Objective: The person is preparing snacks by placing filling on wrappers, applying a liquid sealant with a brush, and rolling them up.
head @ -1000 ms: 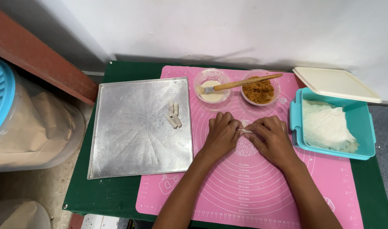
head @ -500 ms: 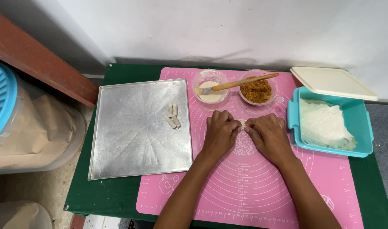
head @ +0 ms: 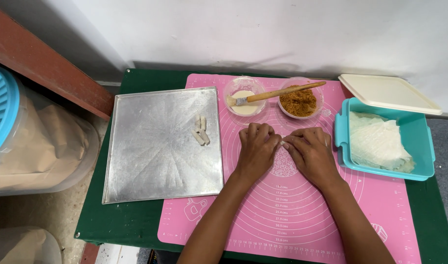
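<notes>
Near the middle of the pink silicone baking mat [head: 302, 215], I have both hands palm-down and side by side: left hand [head: 256, 146] and right hand [head: 309, 154], fingertips curled together, each grip pinching one end of a small pale wrapper roll [head: 283, 143], barely visible between them, probably to keep it tight. Beyond the mat's centre stand a clear bowl of pale paste [head: 244, 98] with a wooden-handled brush [head: 278, 93] bridging to a clear bowl of brown crumbly filling [head: 298, 101], both within reach. Right of the mat, a teal plastic box [head: 424, 146] holds white wrapper sheets [head: 378, 142], its cream lid [head: 388, 93] behind. Left, a square metal tray [head: 155, 151] carries three finished rolls [head: 200, 131]. Everything sits on a green tabletop [head: 126, 225] against a white wall [head: 234, 29].
</notes>
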